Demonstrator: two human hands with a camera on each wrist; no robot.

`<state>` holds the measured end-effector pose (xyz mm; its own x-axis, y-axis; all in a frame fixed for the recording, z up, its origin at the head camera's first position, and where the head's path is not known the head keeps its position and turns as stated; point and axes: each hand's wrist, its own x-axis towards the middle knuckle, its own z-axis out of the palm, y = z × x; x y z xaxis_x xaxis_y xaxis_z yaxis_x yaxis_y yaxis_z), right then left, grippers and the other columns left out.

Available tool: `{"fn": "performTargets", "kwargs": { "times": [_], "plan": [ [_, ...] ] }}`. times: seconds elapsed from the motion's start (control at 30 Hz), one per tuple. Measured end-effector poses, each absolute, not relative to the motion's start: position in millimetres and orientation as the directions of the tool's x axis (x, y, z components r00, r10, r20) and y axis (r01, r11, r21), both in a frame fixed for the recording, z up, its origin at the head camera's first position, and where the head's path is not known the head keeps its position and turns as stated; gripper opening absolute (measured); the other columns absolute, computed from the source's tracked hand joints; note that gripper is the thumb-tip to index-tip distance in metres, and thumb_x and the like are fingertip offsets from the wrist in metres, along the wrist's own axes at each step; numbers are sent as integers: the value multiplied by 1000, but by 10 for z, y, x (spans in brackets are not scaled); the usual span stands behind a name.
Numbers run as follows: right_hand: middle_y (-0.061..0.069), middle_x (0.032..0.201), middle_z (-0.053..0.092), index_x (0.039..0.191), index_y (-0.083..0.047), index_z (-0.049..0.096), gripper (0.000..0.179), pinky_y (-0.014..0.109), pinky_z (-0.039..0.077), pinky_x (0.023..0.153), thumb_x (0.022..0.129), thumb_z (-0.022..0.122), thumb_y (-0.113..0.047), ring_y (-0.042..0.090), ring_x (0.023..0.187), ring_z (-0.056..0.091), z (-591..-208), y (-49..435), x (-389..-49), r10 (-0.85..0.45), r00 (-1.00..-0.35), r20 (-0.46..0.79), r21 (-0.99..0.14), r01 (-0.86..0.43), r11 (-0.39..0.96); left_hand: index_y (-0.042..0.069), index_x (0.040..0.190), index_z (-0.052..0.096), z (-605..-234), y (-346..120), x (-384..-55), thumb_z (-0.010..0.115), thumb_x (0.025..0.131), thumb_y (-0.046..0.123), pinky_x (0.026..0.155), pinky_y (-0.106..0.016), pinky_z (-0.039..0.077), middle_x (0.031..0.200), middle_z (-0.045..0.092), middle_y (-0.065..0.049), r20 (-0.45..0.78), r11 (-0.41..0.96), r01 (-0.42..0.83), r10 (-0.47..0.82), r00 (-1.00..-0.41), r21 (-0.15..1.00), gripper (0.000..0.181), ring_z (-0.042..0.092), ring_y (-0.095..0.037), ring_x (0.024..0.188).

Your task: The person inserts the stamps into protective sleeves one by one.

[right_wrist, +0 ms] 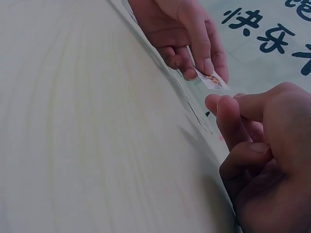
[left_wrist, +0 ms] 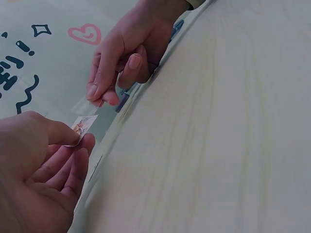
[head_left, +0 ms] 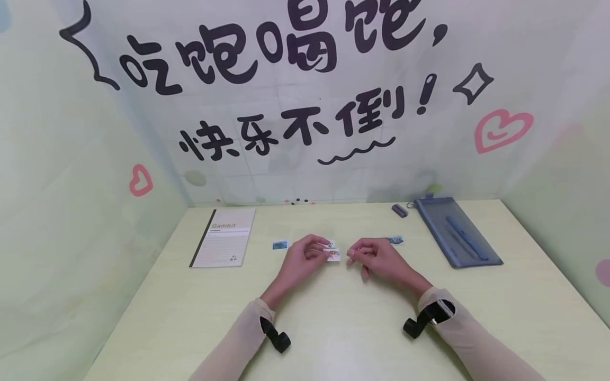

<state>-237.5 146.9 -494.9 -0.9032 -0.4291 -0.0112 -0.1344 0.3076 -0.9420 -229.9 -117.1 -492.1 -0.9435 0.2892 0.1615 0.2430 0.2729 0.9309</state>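
Pale yellow counter (head_left: pixel 324 323) in front of you, bounded at the back and both sides by light printed sheeting (head_left: pixel 281 182) bearing black lettering and pink hearts. Your left hand (head_left: pixel 303 255) pinches a small white card (head_left: pixel 332 255) with an orange print, near the middle of the counter's far half. The card's long axis runs left to right; its free end points at your right hand (head_left: pixel 378 259), a small gap away. Your hands are apart. The right hand's fingers are bent, thumb meeting fingertip; a faint clear strip may be pinched there, but you cannot confirm that from these views. Just beyond the held card sits a panda-printed card (head_left: pixel 330 244), partly behind your left fingers. The widest room is on the near side, between your forearms. To your left, note a blue-green card (head_left: pixel 280 245) near the hand and a notebook (head_left: pixel 224 238) well apart, toward the left edge. To your right, another picture card (head_left: pixel 395 240) lies close behind the hand, a dark small block (head_left: pixel 400 210) near the back edge, and a blue mesh pouch (head_left: pixel 440 227) farther right.
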Motion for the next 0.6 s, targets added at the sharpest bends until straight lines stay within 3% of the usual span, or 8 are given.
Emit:
{"fn": "performTargets", "kwargs": {
  "times": [0.37,0.6],
  "plan": [
    [8,94,83,126,-8,74,28,30,54,75,108,70,-29,20,55,66,-4971,1574,-2200,-497,-868,-14,-936,-164,312,10,119,76,-4995,-1238,-2197,78,102,23,79,-22,61,99,84,-6,68,300,171,325,-943,939,21,82,-14,91],
    [10,93,83,116,-8,77,26,31,52,62,107,71,-32,18,53,62,-4991,1528,-2186,-461,-887,-9,-943,-145,298,12,115,77,-4997,-1249,-2168,79,102,28,81,-20,61,96,84,-4,55,301,154,315,-948,941,21,82,-14,90]
  ]
}}
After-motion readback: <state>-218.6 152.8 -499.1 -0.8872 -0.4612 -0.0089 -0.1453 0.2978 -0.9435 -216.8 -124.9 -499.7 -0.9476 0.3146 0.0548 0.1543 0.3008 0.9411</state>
